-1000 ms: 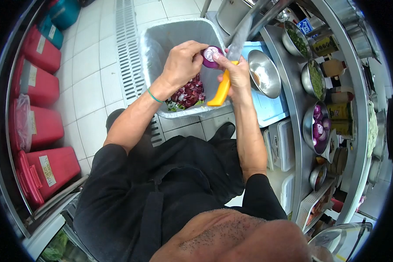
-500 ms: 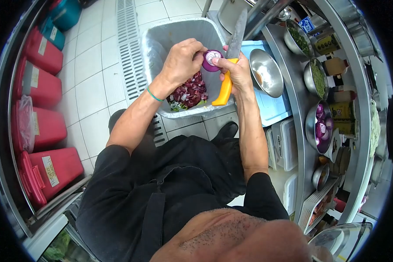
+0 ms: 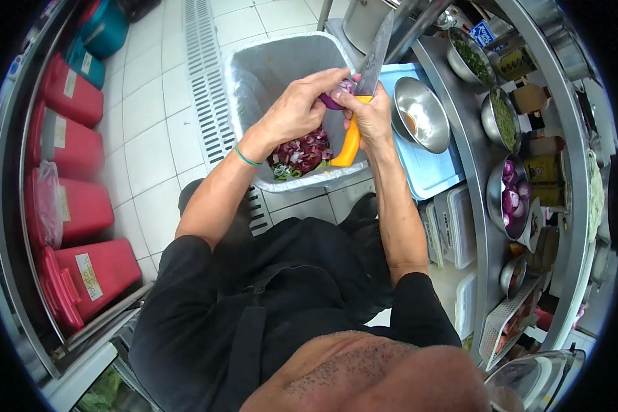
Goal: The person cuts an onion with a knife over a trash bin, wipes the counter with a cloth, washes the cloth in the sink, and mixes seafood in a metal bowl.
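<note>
My left hand (image 3: 299, 104), a teal band round its wrist, closes its fingers over a red onion (image 3: 332, 103) with purple skin and a pale cut face. Gripped in my right hand (image 3: 372, 120) is a kitchen knife (image 3: 373, 60), its yellow handle low and its blade pointing up and away. The right thumb also presses against the onion. Both hands are above a bin (image 3: 254, 69) lined with a clear plastic bag. Dark red onion peelings (image 3: 302, 150) lie inside it, with some green scraps. The fingers partly cover the onion.
Right of the bin, a steel bowl (image 3: 421, 113) rests on a light blue board (image 3: 419, 161). The steel shelf beyond carries a bowl of peeled red onions (image 3: 509, 199) and bowls of chopped greens (image 3: 505, 120). Red lidded tubs (image 3: 93, 275) line the left side. A floor drain (image 3: 202, 75) runs behind.
The left fingers have moved right and over the onion, covering much of its ringed cut face. The onion has turned in the hands. The knife stays in the right hand.
</note>
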